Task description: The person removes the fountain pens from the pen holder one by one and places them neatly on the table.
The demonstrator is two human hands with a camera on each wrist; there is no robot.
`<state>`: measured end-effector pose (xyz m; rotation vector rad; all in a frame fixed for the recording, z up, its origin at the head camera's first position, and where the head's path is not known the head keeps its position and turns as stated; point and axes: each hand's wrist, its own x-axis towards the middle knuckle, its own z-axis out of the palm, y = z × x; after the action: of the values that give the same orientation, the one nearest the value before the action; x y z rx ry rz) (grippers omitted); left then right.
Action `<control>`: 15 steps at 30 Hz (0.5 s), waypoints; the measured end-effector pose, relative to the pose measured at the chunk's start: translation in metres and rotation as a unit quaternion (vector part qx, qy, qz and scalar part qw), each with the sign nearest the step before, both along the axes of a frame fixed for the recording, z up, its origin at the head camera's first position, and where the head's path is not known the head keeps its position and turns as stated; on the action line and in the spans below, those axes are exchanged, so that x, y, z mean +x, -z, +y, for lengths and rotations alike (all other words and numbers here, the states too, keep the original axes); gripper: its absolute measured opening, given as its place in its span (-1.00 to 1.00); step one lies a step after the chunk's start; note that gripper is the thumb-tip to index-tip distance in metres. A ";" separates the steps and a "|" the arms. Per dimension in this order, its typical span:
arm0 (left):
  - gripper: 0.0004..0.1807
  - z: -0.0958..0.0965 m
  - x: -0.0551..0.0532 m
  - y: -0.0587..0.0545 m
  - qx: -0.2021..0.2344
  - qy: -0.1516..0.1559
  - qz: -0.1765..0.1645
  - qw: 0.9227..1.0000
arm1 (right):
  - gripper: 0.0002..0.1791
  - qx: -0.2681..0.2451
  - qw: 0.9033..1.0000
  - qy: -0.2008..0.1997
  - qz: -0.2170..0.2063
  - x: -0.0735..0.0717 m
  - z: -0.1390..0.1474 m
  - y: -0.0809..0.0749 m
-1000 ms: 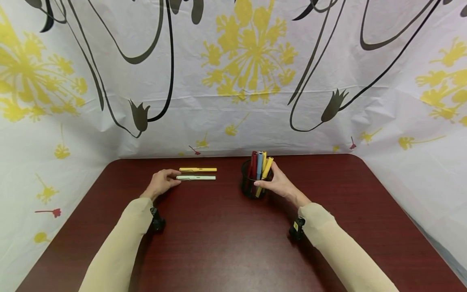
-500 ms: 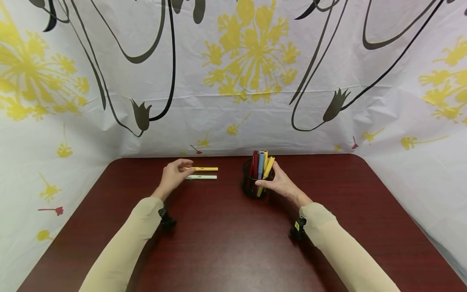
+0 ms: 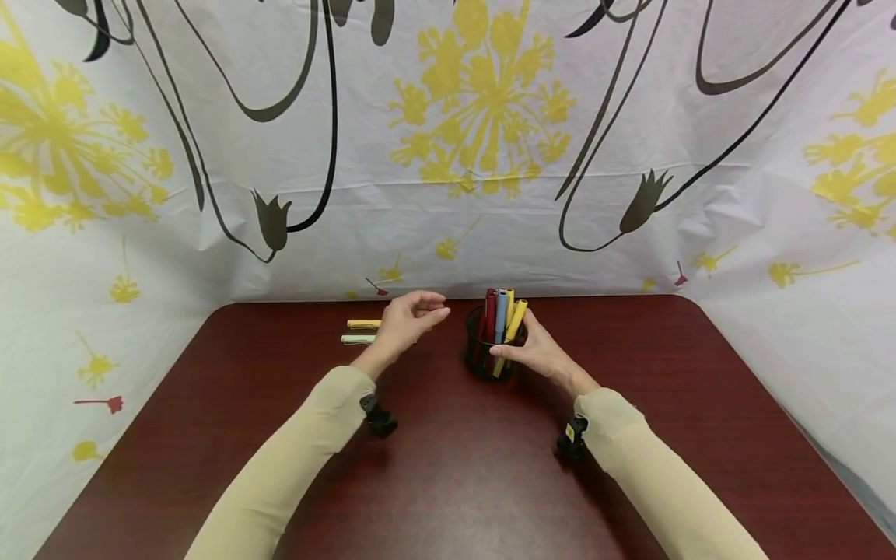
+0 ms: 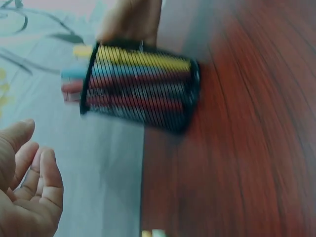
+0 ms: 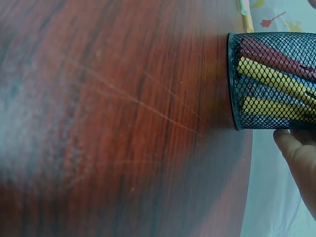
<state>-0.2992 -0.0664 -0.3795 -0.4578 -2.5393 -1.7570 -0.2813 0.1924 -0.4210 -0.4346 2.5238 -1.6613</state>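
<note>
A black mesh pen cup (image 3: pixel 477 359) stands on the table, holding several upright pens: dark red, a blue pen (image 3: pixel 500 315) and yellow ones. My right hand (image 3: pixel 546 356) grips the cup from its right side, thumb at the front. To the left of the cup, my left hand (image 3: pixel 406 325) is in the air with nothing in it, its fingers loosely bent and the thumb apart. Behind that wrist lie a yellow pen (image 3: pixel 362 324) and a mint-green pen (image 3: pixel 357 339), side by side and partly hidden. In the left wrist view the mesh cup (image 4: pixel 140 89) is blurred.
The dark red-brown wooden table (image 3: pixel 476 467) ends at a white cloth (image 3: pixel 336 264) printed with yellow flowers and dark stems, which hangs along the back and both sides. Small black cameras are strapped at both wrists.
My left hand has moved right, from the left ends of the two lying pens, past them toward the cup. The pens still lie there. My right hand stays on the cup.
</note>
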 end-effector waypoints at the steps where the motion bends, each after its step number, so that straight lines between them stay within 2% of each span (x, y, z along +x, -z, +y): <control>1: -0.67 0.006 0.001 -0.002 0.003 0.002 0.001 1.000 | 0.06 -0.003 1.000 -0.001 0.000 0.000 0.000 -0.001; 8: -0.68 0.039 0.003 -0.006 0.015 -0.005 0.001 1.000 | -0.04 -0.032 0.999 -0.012 -0.003 0.009 -0.006 -0.017; 11: -0.67 0.048 0.003 -0.007 0.003 -0.010 0.006 1.000 | -0.05 -0.031 0.999 -0.017 0.000 0.014 -0.007 -0.023; 15: -0.65 0.057 0.002 -0.009 -0.024 -0.014 0.032 0.999 | -0.06 -0.027 0.999 -0.018 0.005 0.011 -0.006 -0.018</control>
<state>-0.2968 -0.0096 -0.3710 -0.4685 -2.5359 -1.6486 -0.2700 0.1868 -0.4025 -0.4918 2.4664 -1.7227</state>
